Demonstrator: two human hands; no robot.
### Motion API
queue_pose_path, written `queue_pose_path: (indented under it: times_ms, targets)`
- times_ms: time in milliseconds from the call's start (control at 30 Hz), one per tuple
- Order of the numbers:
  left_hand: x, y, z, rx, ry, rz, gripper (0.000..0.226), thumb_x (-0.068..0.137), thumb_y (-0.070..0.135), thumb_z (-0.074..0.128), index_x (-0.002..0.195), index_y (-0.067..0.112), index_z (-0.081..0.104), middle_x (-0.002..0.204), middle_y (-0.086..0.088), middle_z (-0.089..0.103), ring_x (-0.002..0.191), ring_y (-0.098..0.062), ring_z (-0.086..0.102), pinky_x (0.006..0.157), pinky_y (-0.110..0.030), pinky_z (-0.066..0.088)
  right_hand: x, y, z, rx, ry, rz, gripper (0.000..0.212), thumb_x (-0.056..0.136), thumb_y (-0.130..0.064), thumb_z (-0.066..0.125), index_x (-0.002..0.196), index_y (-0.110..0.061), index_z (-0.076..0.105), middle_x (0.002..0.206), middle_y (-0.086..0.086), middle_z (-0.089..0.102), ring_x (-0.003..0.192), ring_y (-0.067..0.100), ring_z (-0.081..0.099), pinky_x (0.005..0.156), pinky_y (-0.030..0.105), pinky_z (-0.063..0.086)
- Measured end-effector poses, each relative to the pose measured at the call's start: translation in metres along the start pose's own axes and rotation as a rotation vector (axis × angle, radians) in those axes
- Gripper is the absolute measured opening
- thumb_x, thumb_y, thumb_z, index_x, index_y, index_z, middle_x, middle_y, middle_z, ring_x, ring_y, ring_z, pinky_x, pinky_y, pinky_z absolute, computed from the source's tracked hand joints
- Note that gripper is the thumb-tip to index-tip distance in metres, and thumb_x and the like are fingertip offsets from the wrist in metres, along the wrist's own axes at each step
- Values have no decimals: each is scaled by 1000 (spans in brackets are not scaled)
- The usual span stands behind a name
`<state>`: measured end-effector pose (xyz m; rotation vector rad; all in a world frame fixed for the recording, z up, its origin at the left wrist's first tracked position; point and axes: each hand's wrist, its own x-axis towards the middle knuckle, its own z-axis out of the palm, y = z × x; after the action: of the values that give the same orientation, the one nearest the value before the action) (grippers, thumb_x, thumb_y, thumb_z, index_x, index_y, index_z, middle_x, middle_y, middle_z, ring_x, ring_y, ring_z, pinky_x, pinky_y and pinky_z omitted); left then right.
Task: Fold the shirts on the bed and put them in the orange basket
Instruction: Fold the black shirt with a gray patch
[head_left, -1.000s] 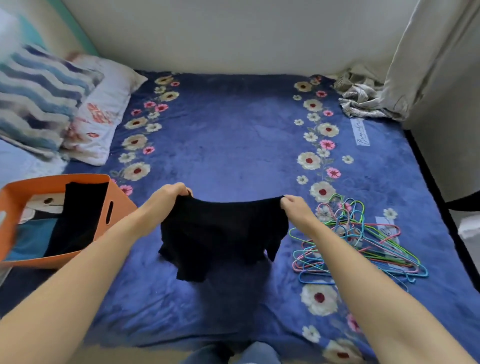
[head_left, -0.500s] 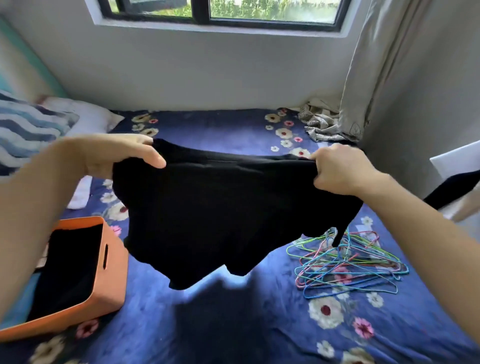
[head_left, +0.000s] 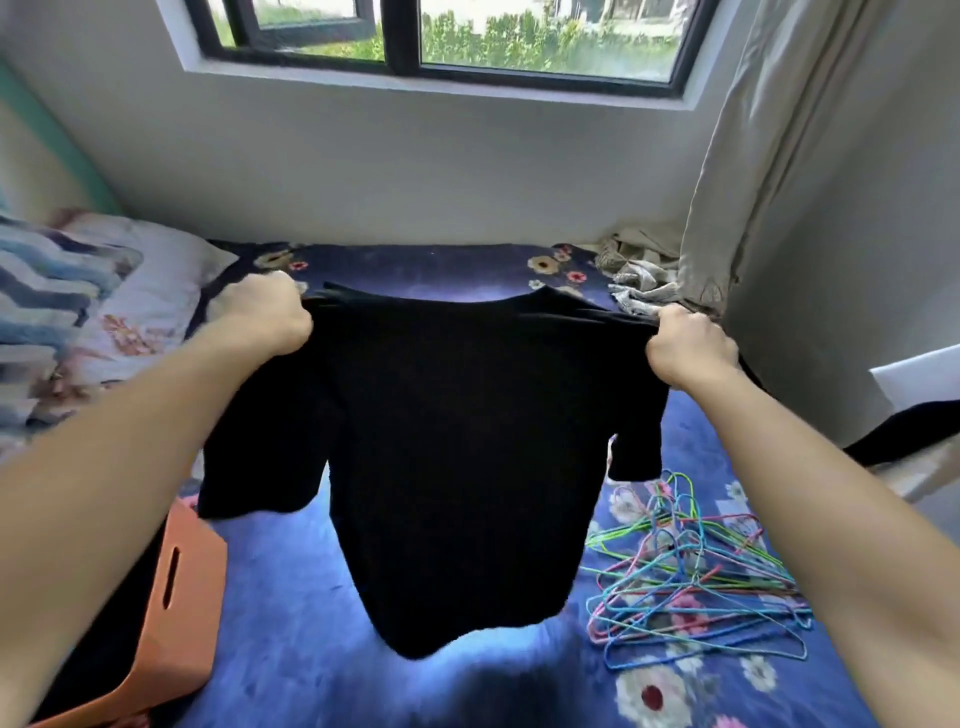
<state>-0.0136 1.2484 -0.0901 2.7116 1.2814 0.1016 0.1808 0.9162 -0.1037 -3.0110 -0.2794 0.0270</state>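
The left hand (head_left: 267, 317) and right hand (head_left: 688, 345) each grip a shoulder of the black shirt (head_left: 462, 467), fingers curled into the cloth. The shirt hangs spread open in the air above the bed (head_left: 291, 623). The orange basket (head_left: 182, 613) stands at lower left, a heap of coloured hangers (head_left: 691, 577) lies at right.

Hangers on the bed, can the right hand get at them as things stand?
Probably not yet: the right hand grips the black shirt, held up with the left hand. The hangers lie uncovered below it, so once freed the way looks open.
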Motion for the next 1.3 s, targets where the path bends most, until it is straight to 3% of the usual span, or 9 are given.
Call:
queue_pose_path:
  times_ms: [133, 233, 300, 500, 733, 867, 1033, 1200, 1300]
  targets:
    - [44, 1, 29, -439, -7, -259, 49, 87, 11, 36, 135, 16, 46, 137, -26, 43, 122, -45, 41, 100, -53, 38, 33, -15, 4, 708, -338, 260, 36, 90, -7, 29, 115, 4, 53, 51, 12, 66, 43, 21, 64, 37, 17, 43]
    - [54, 10, 41, -1150, -281, -541, 47, 95, 12, 29, 141, 20, 39, 126, -22, 52, 82, -36, 61, 54, -50, 56, 43, -34, 9, 1201, -423, 275, 40, 100, -9, 18, 127, 2, 46, 82, 18, 68, 69, 26, 68, 45, 24, 53]
    - [51, 20, 42, -1406, -335, -476, 42, 101, 15, 24, 139, 6, 40, 114, -24, 58, 68, -34, 66, 45, -38, 56, 50, -45, 15, 1409, -274, 272, 41, 101, -11, 18, 130, -4, 46, 103, 13, 61, 92, 26, 63, 63, 33, 54]
    - [35, 10, 54, -1768, 43, -142, 45, 102, 35, 37, 145, 22, 36, 94, 9, 66, 85, -5, 64, 72, -21, 53, 29, -43, 22, 1262, 290, -15, 41, 86, 4, 34, 88, -28, 59, 76, -11, 57, 68, 1, 51, 67, 12, 44]
    - [-46, -49, 144, -1371, 232, 35, 39, 92, 23, 44, 129, 9, 45, 127, 2, 53, 120, 3, 48, 107, -21, 34, -30, -5, 105, 842, 189, -63, 53, 78, -13, 34, 123, -21, 61, 110, 11, 67, 96, 29, 62, 79, 34, 46]
    - [-103, -85, 225, -1389, 34, -158, 36, 98, -6, 28, 119, 16, 47, 103, 29, 66, 103, 13, 55, 96, -8, 36, -74, 22, 185, 591, -43, -12, 53, 84, -1, 43, 130, -23, 56, 119, 21, 60, 101, 41, 58, 78, 40, 43]
    - [-165, -155, 338, -687, -195, -235, 68, 81, -15, 39, 141, 18, 44, 139, -19, 44, 131, -33, 39, 111, -39, 30, -119, 59, 286, 154, -378, -75, 69, 83, 3, 45, 147, -19, 34, 123, 22, 50, 111, 40, 50, 90, 41, 40]
    - [-219, -189, 416, -262, -475, -264, 73, 85, 3, 50, 151, 17, 20, 149, -21, 29, 134, -36, 30, 108, -45, 32, -167, 92, 372, -332, -596, -272, 67, 97, -24, 36, 153, -24, 0, 146, 7, 30, 141, 25, 22, 111, 34, 23]
    - [-246, -195, 443, -157, -627, -290, 75, 91, 15, 47, 152, 23, 4, 154, -16, 18, 143, -31, 10, 112, -42, 27, -194, 100, 397, -486, -704, -182, 62, 96, -26, 39, 151, -21, 12, 154, 10, 18, 144, 28, 13, 110, 37, 26]
